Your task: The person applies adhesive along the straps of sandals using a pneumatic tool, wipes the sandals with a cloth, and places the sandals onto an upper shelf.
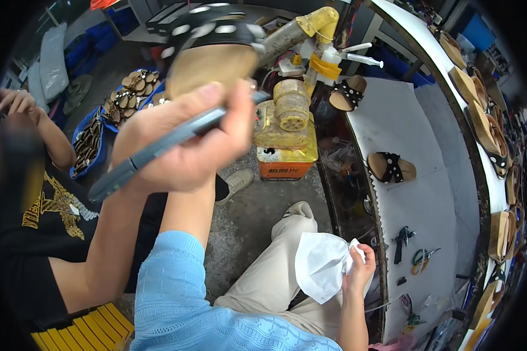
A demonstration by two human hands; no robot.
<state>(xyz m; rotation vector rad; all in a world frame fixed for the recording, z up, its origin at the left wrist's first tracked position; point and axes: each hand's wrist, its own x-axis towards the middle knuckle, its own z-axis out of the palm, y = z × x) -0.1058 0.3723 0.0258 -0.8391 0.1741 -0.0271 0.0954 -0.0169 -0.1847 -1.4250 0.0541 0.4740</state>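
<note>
My left forearm (187,219), below a blue knitted sleeve, rises behind a large hand (158,146) holding a grey pen (158,150). That hand lines up with the forearm of the person at my left. My left hand's fingers are hidden or run together with it, so I cannot tell their grip. Just above, blurred, a tan sandal (214,67) with a black, white-dotted strap is held up; which hand bears it is unclear. Over my lap, my right hand (360,268) is closed on the edge of a white cloth (321,263), which hangs out to the left.
The person in a black shirt (58,205) sits close at left. Ahead are a yellow-stained machine (284,128) and blue baskets (88,143) of straps and sandals. The white bench (410,123) at right bears sandals (392,168), scissors (421,260) and a rack of sandals (483,126).
</note>
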